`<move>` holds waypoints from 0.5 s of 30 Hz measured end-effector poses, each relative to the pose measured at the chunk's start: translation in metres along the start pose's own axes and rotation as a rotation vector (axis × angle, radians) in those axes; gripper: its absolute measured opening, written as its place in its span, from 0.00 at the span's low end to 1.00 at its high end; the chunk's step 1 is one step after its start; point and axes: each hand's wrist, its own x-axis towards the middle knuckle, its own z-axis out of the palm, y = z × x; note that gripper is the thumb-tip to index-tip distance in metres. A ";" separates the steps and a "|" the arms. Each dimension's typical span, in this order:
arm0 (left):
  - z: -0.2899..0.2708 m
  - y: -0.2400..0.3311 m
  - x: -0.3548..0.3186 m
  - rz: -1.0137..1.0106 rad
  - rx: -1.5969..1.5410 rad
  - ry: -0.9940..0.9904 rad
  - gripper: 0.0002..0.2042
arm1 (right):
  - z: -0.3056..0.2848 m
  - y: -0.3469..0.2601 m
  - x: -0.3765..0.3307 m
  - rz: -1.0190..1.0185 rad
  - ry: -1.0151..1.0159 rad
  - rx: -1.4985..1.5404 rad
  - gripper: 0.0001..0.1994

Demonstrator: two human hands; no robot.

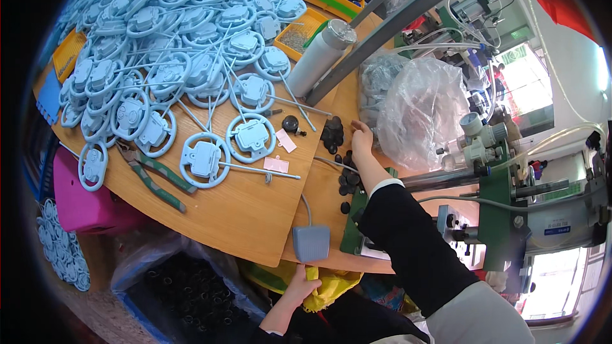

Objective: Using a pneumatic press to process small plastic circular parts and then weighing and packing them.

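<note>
My right hand lies flat on the wooden bench, fingers spread loosely, holding nothing, its tips touching a heap of small round black caps. More caps lie scattered along the wrist. Just beyond sits a crinkled clear plastic bag, glossy and puffed. My left hand is low, below the bench edge, fingers curled against a yellow sack; I cannot tell if it grips the sack. A grey pedal hangs just above it. Pale blue plastic wheels with thin rods cover the bench's left. Green-handled pliers lie near them. A smooth grey cylinder leans behind.
</note>
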 end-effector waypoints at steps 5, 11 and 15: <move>0.003 -0.002 -0.004 -0.016 -0.025 0.014 0.36 | 0.000 0.008 0.011 -0.076 -0.226 -0.106 0.23; -0.005 -0.012 -0.008 0.026 -0.005 0.006 0.37 | 0.003 0.015 -0.007 -0.112 -0.400 -0.369 0.23; 0.009 -0.006 -0.001 0.008 -0.021 -0.026 0.36 | -0.013 0.023 0.007 -0.026 -0.284 -0.247 0.18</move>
